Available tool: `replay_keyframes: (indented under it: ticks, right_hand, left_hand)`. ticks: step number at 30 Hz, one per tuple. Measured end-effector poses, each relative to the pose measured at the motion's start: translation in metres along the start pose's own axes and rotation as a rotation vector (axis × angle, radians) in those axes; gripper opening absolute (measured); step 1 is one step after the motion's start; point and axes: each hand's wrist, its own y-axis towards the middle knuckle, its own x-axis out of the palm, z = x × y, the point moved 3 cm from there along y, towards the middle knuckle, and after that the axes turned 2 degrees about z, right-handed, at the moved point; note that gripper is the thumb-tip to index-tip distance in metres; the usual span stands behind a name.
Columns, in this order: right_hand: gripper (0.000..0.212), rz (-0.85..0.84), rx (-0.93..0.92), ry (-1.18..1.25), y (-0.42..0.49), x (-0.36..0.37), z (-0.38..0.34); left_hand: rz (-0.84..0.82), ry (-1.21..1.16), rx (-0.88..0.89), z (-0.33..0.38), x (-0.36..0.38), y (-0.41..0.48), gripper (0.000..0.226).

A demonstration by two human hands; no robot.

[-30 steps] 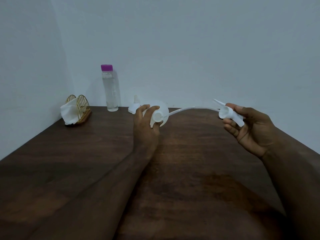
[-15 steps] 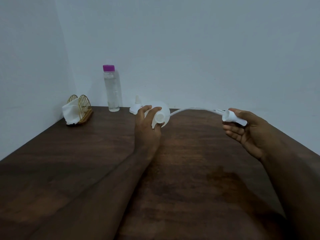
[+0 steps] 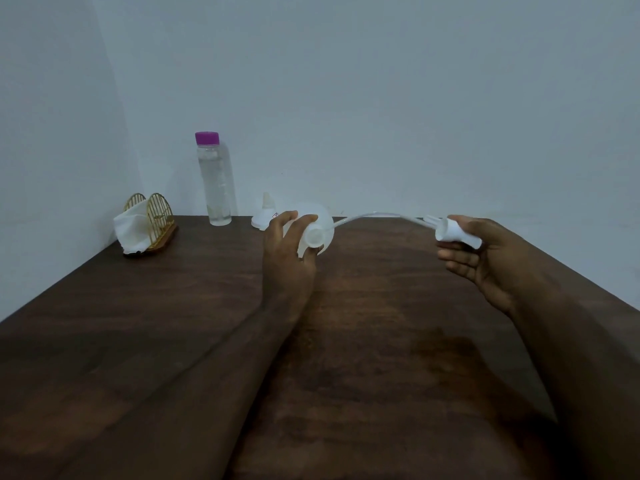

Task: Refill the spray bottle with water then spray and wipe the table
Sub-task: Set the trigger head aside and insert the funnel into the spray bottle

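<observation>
While my left grip point(image 3: 287, 258) clasps the white plastic spray bottle point(image 3: 313, 237), my right grip point(image 3: 491, 261) pinches its white sprayer head point(image 3: 457, 232); next, I'd draw the thin tube point(image 3: 381, 215) clear.

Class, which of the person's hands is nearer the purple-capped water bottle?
Left. The left hand is a little right of the water bottle; the right hand lies much farther right.
</observation>
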Motion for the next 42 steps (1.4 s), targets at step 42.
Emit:
replay_keyframes:
  ticks: [42]
  right_hand:
    - [0.08, 0.238, -0.357, -0.205, -0.035, -0.048, -0.055]
  left_hand:
    - [-0.069, -0.041, -0.006, 0.028, 0.003, -0.014, 0.036]
